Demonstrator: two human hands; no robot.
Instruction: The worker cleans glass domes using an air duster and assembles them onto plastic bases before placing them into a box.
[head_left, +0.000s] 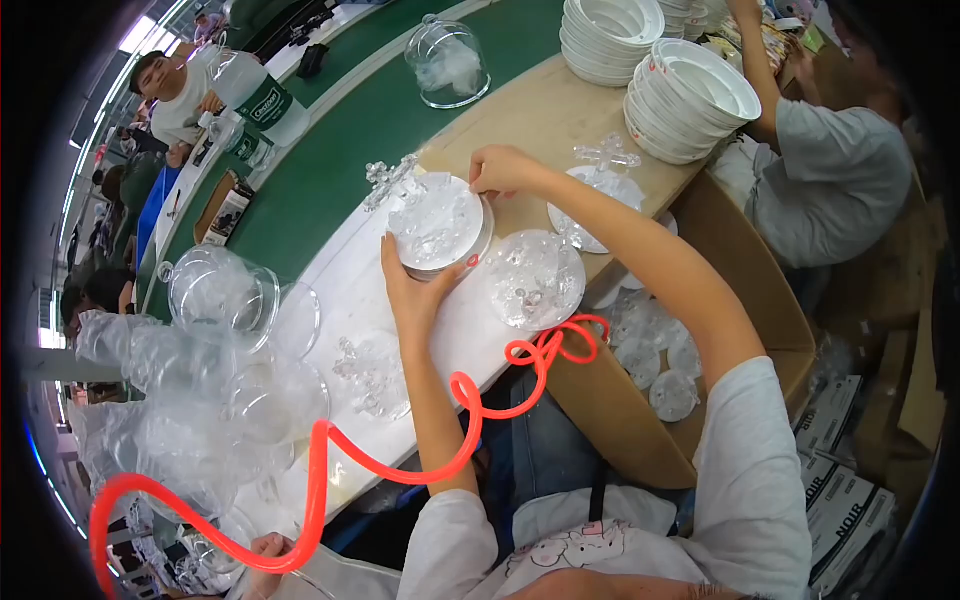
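Note:
My left hand (412,292) grips the near left edge of a round white base (478,240), thumb at its rim. Crumpled clear plastic (428,222) lies on top of the base. At the far right rim, my right hand (508,172) has its fingers pinched together; what is between them, if anything, is hidden. A clear beaded ornament (392,180) lies just beyond the base. Beside it on the right sits another round disc (535,280) with clear pieces on it, and farther off a third disc (600,200) with a clear ornament.
A red coiled hose (375,465) crosses in front. Clear domes (222,298) and plastic bags crowd the left. White bowl-like stacks (690,100) stand far right, above an open cardboard box (750,290). A green conveyor (370,130) runs behind. Co-workers sit nearby; another person's hand (268,552) shows lower left.

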